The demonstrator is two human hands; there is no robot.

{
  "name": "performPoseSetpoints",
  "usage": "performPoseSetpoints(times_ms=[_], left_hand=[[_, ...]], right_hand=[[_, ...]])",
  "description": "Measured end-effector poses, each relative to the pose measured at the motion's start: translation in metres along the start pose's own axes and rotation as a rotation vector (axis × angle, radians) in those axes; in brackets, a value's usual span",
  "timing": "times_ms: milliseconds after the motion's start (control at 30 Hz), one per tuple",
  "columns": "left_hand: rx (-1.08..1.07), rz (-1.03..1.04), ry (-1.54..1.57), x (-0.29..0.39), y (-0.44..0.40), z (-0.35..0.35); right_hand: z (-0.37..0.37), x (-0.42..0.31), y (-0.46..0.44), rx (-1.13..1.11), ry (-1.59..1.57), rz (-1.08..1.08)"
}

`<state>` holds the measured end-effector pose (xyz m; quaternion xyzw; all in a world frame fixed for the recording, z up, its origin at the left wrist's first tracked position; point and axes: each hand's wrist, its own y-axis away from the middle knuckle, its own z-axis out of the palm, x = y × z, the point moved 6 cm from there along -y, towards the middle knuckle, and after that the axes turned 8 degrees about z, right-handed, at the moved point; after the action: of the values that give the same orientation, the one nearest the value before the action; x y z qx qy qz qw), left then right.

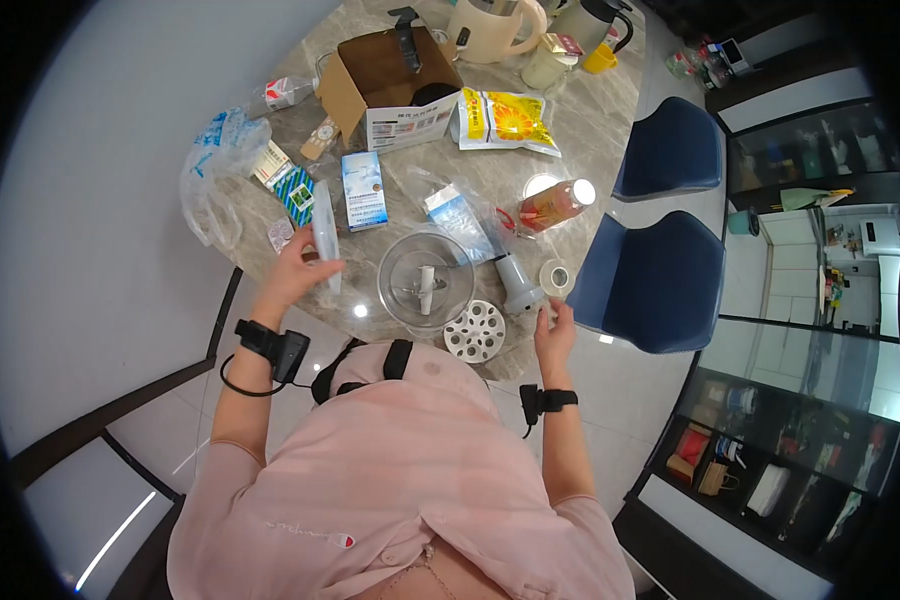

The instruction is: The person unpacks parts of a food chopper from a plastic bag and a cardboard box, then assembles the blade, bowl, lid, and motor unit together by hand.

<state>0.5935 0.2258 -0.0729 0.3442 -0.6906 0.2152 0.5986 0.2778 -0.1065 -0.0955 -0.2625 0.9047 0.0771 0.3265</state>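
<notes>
The thin, translucent lid-like piece is upright at the near left of the surface, seen almost edge-on, with the left hand pinching it between thumb and fingers. The step in hand appears to be handling this piece; moving it on would call for a steady grip on its rim and a clear path past the carton just beyond it. The right hand is half curled at the near right edge, its fingertips beside the wide end of a grey tapered part; whether they grip it I cannot tell. Between the hands is a round clear bowl, uncovered, with a white blade spindle inside and no food to be seen in it. A white disc with holes is against its near right side, and a roll of tape is by the grey part. Beyond the bowl are a clear bag with a blue-and-white packet, a blue-and-white carton, and a white-capped bottle of reddish drink. Farther back, a cardboard box with raised flaps holds something dark, too shaded to identify, beside a plump yellow pouch.
</notes>
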Motion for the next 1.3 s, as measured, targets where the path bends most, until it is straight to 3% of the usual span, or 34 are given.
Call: performPoseSetpoints(times_ms=[33,100,133,267,367,433,500,533,667,733,800,1033,1100,1133,1167,1200,1233,1267,1300], left_hand=[[0.001,-0.002,-0.003,0.005,-0.002,0.008],[-0.105,0.203,-0.718,0.025,-0.006,0.029],[-0.148,0.254,-0.823,0.02,-0.008,0.039],[-0.164,0.29,-1.007,-0.016,-0.015,0.063],[-0.233,0.23,-0.972,-0.024,-0.017,0.066],[-0.202,0.263,-0.998,-0.021,-0.015,0.061],[-0.092,0.258,-0.589,-0.027,-0.014,0.052],[0.011,0.266,-0.55,-0.026,-0.012,0.046],[0.048,0.247,-0.57,-0.03,-0.012,0.034],[0.033,0.326,-0.734,-0.029,-0.01,0.038],[0.037,0.327,-0.795,-0.031,-0.012,0.042],[0.015,0.253,-0.942,-0.037,-0.025,0.047],[0.049,0.296,-0.976,-0.033,-0.026,0.044],[0.091,0.336,-1.008,-0.029,-0.025,0.042],[0.081,0.343,-0.996,-0.028,-0.026,0.042],[0.113,0.197,-0.867,-0.032,-0.027,0.034],[0.143,0.052,-0.738,-0.037,-0.026,0.026],[0.136,0.057,-0.733,-0.032,-0.025,0.022],[0.213,0.049,-0.442,-0.029,-0.023,0.015]], right_hand=[[-0.002,-0.013,-0.004,0.071,0.148,-0.145],[0.011,-0.023,-0.017,0.012,0.167,-0.167],[0.02,-0.028,-0.021,-0.044,0.188,-0.193],[0.06,-0.036,-0.032,-0.215,0.524,-0.093],[0.071,-0.034,-0.035,-0.337,0.624,0.045],[0.066,-0.033,-0.033,-0.326,0.601,0.002],[0.05,-0.033,-0.03,-0.282,0.453,-0.001],[0.042,-0.035,-0.027,-0.296,0.446,-0.015],[0.019,0.001,-0.018,-0.439,0.3,0.129],[0.015,0.006,-0.008,-0.514,0.219,0.168],[0.01,0.008,0.001,-0.621,-0.129,0.364],[-0.004,-0.017,0.01,-0.53,-0.483,0.434],[-0.004,-0.031,0.011,-0.581,-0.859,0.428],[-0.008,-0.036,0.012,-0.567,-0.853,0.435],[-0.011,-0.047,0.013,-0.614,-1.043,0.43],[-0.014,-0.058,0.014,-0.661,-1.235,0.418],[-0.017,-0.064,0.014,-0.65,-1.231,0.42],[-0.019,-0.073,0.015,-0.681,-1.278,0.4],[-0.02,-0.079,0.015,-0.709,-1.322,0.38]])
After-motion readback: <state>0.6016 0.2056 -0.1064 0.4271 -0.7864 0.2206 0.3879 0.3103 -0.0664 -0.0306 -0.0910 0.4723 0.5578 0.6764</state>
